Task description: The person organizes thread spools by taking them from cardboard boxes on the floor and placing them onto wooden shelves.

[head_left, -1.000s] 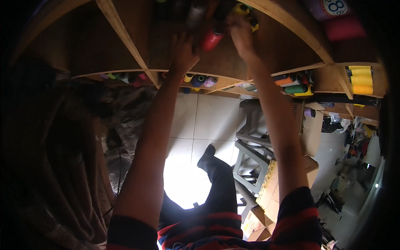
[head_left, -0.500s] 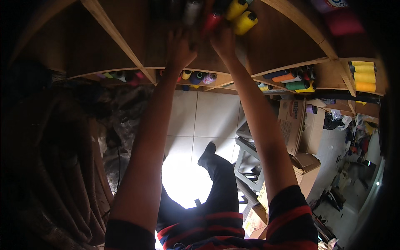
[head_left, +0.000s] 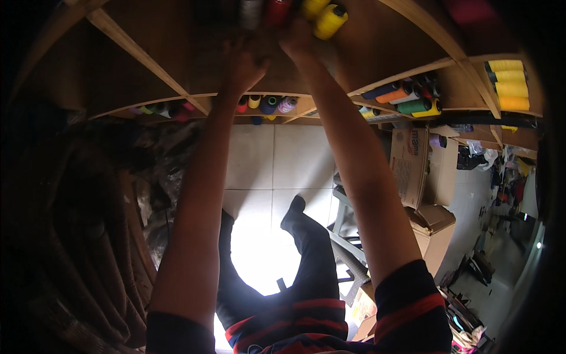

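Both my arms reach up into a wooden shelf compartment holding thread spools. My left hand (head_left: 244, 66) is over the dark shelf board, its thumb spread from the fingers and no thread in it; it is just below a grey spool (head_left: 250, 13). My right hand (head_left: 296, 40) is close below a red spool (head_left: 278, 12) and beside a yellow spool (head_left: 330, 22). Another yellow spool (head_left: 313, 7) stands behind that one. Shadow hides the right fingers, so whether they grip a spool does not show.
Lower compartments hold several spools, among them a green spool (head_left: 414, 105) and stacked yellow spools (head_left: 512, 88). Wooden dividers (head_left: 138, 54) separate them. Below right are a cardboard box (head_left: 408, 162) and a grey stool (head_left: 342, 212). Brown draped fabric (head_left: 94, 265) hangs at left; the floor is tiled (head_left: 250, 153).
The view has shifted, so the shelf and spools sit further up and left. My left hand is a little lower, further from the grey spool. My right hand stays near the red and yellow spools.
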